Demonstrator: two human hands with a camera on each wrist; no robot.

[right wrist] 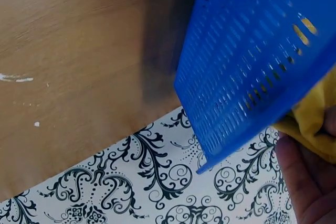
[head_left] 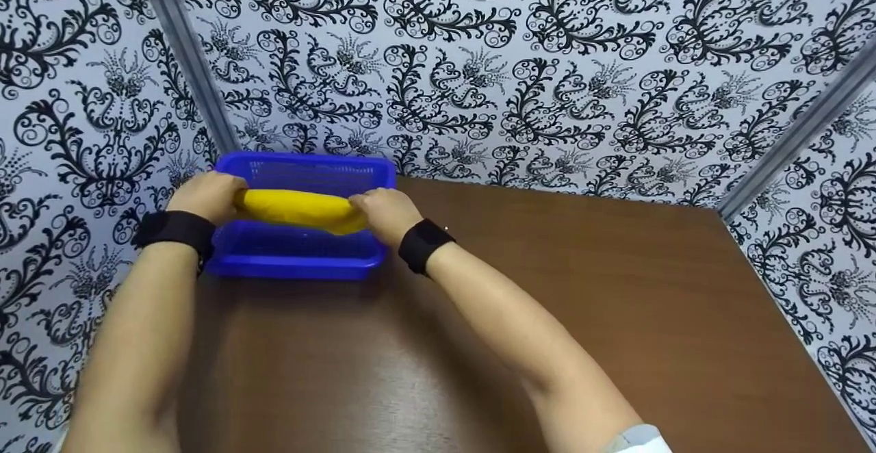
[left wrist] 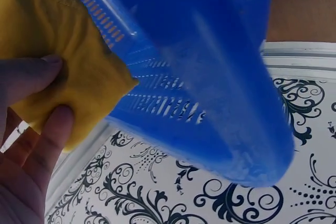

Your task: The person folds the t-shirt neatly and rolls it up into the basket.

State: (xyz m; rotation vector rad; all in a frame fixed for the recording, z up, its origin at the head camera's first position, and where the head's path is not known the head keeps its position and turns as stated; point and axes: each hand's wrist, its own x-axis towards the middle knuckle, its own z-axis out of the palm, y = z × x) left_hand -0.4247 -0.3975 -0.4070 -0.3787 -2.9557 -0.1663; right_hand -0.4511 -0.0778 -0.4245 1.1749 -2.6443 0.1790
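A folded yellow cloth (head_left: 298, 209) stretches between the two hands, over the opening of a blue plastic basket (head_left: 294, 268). At its left end, the left hand (head_left: 209, 197) pinches the cloth; the left wrist view shows the thumb and fingers (left wrist: 55, 129) on either side of the yellow fabric (left wrist: 86, 72). The right hand (head_left: 389, 215) grips the other end beside the basket's right rim. In the right wrist view, part of the cloth (right wrist: 310, 121) shows at the fingers, past the slotted basket wall (right wrist: 236, 66). The basket's floor is partly hidden behind the cloth.
The basket stands on a brown wooden table (head_left: 582, 289), in its far left corner. Walls with black-and-white scroll patterns (head_left: 452, 63) rise behind and at both sides. A grey metal post (head_left: 191, 63) stands in the left corner. Small white specks (right wrist: 37, 124) lie on the tabletop.
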